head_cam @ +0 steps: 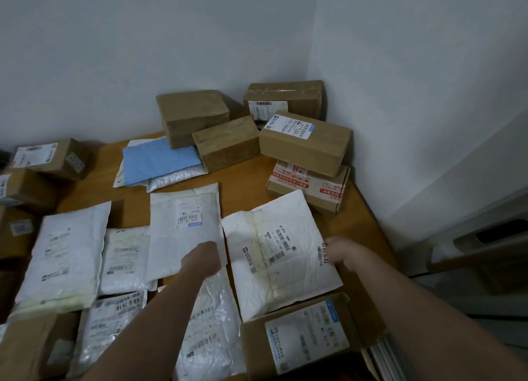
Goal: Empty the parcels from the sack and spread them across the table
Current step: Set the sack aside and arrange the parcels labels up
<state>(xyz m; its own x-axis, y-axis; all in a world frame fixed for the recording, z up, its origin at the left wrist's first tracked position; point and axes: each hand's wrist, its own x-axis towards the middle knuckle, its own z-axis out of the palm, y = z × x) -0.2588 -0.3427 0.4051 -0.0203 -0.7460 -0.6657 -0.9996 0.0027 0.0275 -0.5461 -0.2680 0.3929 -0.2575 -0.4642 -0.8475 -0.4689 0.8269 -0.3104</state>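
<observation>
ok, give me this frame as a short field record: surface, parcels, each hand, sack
surface: wooden table set in a room corner
flat parcels: white padded mailers near the front, among them a crumpled white mailer with yellowed tape; a blue quilted mailer further back
boxes: brown cardboard boxes piled at the far right corner, one red-printed carton under another box
left hand: resting at the crumpled mailer's left edge, grip unclear
right hand: holds the crumpled mailer's right edge
sack: not in view

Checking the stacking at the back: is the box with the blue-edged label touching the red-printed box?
Touching. The head view shows the box with the blue-edged label resting on top of the red-printed box, with no gap between them.
</observation>
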